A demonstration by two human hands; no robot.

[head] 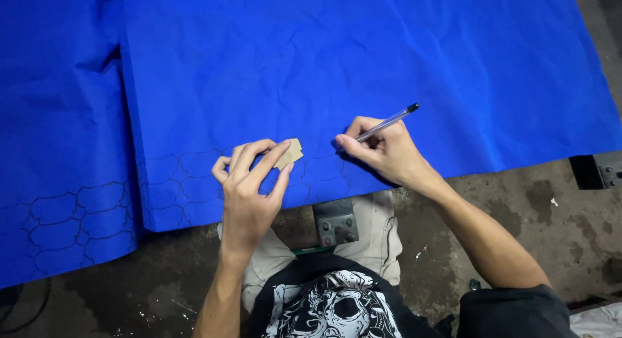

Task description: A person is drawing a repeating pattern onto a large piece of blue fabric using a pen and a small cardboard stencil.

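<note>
My left hand [249,182] pinches a small tan cardboard piece [289,152] and holds it flat on a large blue sheet [363,59]. My right hand [385,150] grips a clear ballpoint pen [389,122] with its tip down on the sheet, just right of the cardboard. Black pen outlines of repeated shapes [188,182] run along the near edge of the sheet. A second blue sheet [52,117] on the left carries similar outlines [71,221].
The sheets lie on a stained concrete floor [518,202]. A grey metal bracket [335,222] sits at the sheet's near edge between my knees. A dark metal block [599,169] is at the right edge. A black cable [26,305] curls at the lower left.
</note>
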